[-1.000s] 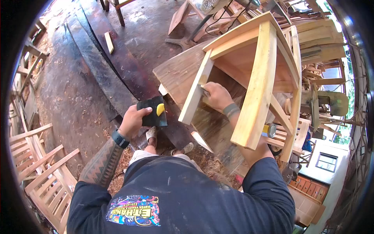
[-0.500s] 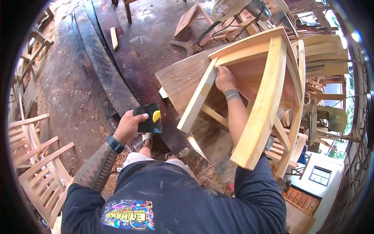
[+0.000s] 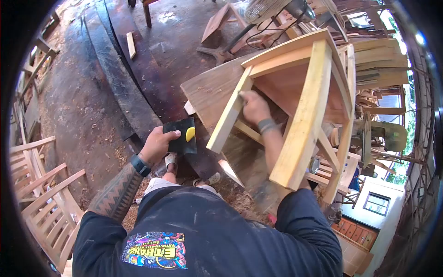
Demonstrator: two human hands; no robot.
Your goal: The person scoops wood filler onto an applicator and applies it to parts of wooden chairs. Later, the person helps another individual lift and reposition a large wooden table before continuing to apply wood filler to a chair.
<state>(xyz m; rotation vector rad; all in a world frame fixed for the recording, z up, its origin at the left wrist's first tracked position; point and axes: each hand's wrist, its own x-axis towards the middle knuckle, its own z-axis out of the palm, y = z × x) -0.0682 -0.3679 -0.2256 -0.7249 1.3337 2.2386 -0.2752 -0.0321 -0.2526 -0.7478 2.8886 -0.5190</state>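
Observation:
My left hand (image 3: 157,142) pinches a dark flat square sheet (image 3: 177,129) between thumb and fingers, with a dab of yellow paste (image 3: 190,134) on its face. My right hand (image 3: 255,108) is closed against the inner side of a pale wooden leg (image 3: 230,113); whatever it grips is too small and blurred to make out. That leg belongs to an unpainted wooden chair frame (image 3: 307,115) lying on a brown board-topped table (image 3: 207,85). A second, wider curved leg rises beside my right forearm.
Slatted wooden chair parts (image 3: 50,207) stand at the lower left. A fan (image 3: 263,11) on a stand is beyond the table. Long dark strips (image 3: 110,69) and a small wood piece (image 3: 131,45) lie on the floor. Stacked lumber (image 3: 374,64) is at the right.
My right hand first moved up the leg towards the seat corner, then came back down to about mid-leg. My left hand still holds the dark sheet, nearly in place.

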